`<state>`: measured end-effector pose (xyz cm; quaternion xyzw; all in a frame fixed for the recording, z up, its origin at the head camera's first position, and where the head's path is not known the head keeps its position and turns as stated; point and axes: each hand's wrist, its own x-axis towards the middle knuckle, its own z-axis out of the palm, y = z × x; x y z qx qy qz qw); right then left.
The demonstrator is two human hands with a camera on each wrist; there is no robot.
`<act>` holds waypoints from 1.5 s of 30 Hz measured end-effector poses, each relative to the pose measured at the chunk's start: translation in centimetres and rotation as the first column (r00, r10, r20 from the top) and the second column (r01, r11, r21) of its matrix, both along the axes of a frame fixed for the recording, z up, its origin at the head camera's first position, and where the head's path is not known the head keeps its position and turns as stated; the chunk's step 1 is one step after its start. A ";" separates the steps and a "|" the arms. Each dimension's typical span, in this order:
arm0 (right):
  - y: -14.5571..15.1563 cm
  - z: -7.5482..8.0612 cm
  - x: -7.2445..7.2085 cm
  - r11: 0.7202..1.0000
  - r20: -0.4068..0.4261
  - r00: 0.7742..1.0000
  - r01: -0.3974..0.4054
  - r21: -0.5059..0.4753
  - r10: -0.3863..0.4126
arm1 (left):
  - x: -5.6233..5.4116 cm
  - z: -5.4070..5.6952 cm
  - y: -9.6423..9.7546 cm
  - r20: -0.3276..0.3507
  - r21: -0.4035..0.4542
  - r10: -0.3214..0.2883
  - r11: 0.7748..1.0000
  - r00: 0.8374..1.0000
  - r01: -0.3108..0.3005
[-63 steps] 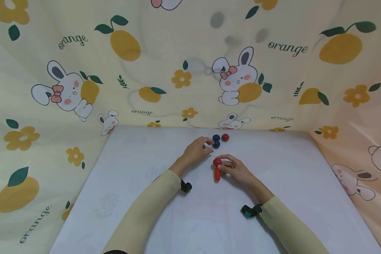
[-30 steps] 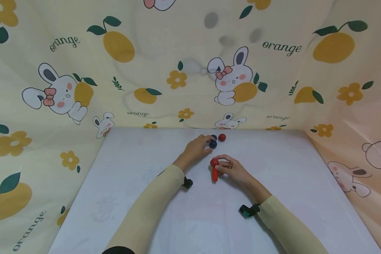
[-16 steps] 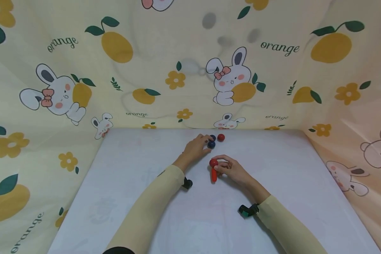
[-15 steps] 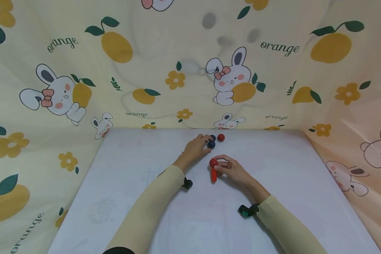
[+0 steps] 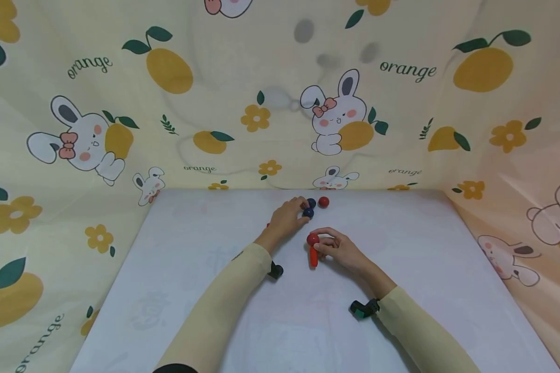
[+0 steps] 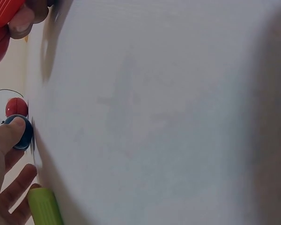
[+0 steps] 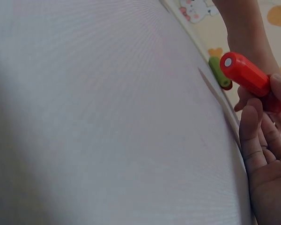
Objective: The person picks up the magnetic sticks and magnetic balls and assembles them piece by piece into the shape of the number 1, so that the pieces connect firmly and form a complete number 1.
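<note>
Out toward the table's far edge, my left hand [image 5: 287,220] pinches the nearer dark blue ball [image 5: 308,213] between thumb and fingers. In the left wrist view the thumb lies on this blue ball [image 6: 24,133]. A second dark blue ball [image 5: 311,203] sits just behind it, and a red ball [image 5: 324,202] lies to the right. My right hand [image 5: 338,246] holds a red rod [image 5: 313,257] upright, with a red ball [image 5: 312,239] at its top. The right wrist view shows the rod's [image 7: 246,75] free end with a pale round spot.
A green rod [image 7: 218,70] with a red end lies beyond the left hand; the left wrist view shows the green rod [image 6: 45,206] near the fingers. The white table [image 5: 280,311] ends at a printed cloth [image 5: 242,103] behind. Wrist cameras [image 5: 364,309] sit on both forearms.
The left fingers have closed on the nearer blue ball, which has shifted slightly left of the farther one. The right hand keeps its hold. The head view has turned a little.
</note>
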<state>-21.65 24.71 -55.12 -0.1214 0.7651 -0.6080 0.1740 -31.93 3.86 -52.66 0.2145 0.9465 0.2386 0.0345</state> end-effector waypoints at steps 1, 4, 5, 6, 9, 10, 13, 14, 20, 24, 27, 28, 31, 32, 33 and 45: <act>0.0 0.0 0.0 1.000 -0.003 1.000 -0.002 0.000 0.002 | 0.0 0.0 0.0 -0.003 0.011 0.004 1.000 1.000 -0.004; 0.1 0.0 0.0 1.000 -0.006 1.000 0.001 0.006 -0.001 | 0.1 -0.1 -0.1 -0.016 0.031 0.016 0.999 1.000 -0.015; 0.1 0.0 0.0 1.000 -0.007 1.000 0.000 0.008 0.000 | 0.1 -0.1 -0.2 -0.022 0.036 0.017 0.999 1.000 -0.017; 0.1 0.0 -0.1 1.000 -0.003 1.000 0.002 0.008 -0.002 | 0.0 -0.2 -0.2 -0.029 0.040 0.017 0.999 0.999 -0.016; 0.1 -0.1 -0.1 1.000 0.002 1.000 0.002 0.009 -0.002 | 0.0 -0.3 -0.4 -0.046 0.052 0.014 0.999 0.999 -0.012; 0.1 -0.1 -0.1 1.000 0.003 1.000 0.000 0.010 -0.001 | 0.0 -0.4 -0.4 -0.052 0.057 0.013 0.998 0.999 -0.010; 0.2 -0.1 -0.2 1.000 0.009 1.000 0.004 0.018 -0.004 | 0.0 -0.7 -0.6 -0.067 0.065 0.011 0.998 0.998 -0.007; 0.2 -0.1 -0.2 1.000 0.008 1.000 0.004 0.020 -0.005 | 0.0 -0.8 -0.6 -0.069 0.066 0.012 0.998 0.998 -0.007; 0.2 -0.2 -0.1 1.000 0.000 1.000 0.007 0.013 -0.007 | 0.3 -1.1 -1.1 -0.045 0.100 0.024 0.995 0.999 -0.019; 0.0 0.0 -0.1 1.000 -0.002 1.000 0.003 0.000 -0.003 | 0.7 -0.7 -1.5 -0.036 0.132 0.024 0.991 0.999 -0.020; -0.1 0.3 0.1 1.000 0.005 1.000 0.006 -0.004 -0.006 | 1.1 -0.5 -1.8 -0.029 0.152 0.025 0.988 0.999 -0.020; -0.2 0.4 0.1 1.000 0.008 1.000 0.009 -0.005 -0.009 | 1.2 -0.4 -1.9 -0.025 0.162 0.025 0.987 0.999 -0.020; -0.2 0.5 0.2 1.000 0.004 1.000 0.010 0.009 -0.010 | 1.5 -0.4 -2.2 -0.020 0.186 0.023 0.982 1.000 -0.019; -0.2 0.5 0.2 1.000 0.001 1.000 0.010 0.016 -0.010 | 1.6 -0.4 -2.3 -0.018 0.193 0.023 0.981 1.000 -0.019; -0.2 0.5 0.1 1.000 0.002 1.000 0.013 0.021 -0.013 | 1.8 -0.4 -2.4 -0.016 0.198 0.022 0.980 1.000 -0.018; 0.0 0.0 -0.2 0.996 0.005 1.000 0.020 0.082 -0.020 | 3.7 0.4 -4.2 -0.002 0.286 0.028 0.958 1.000 -0.026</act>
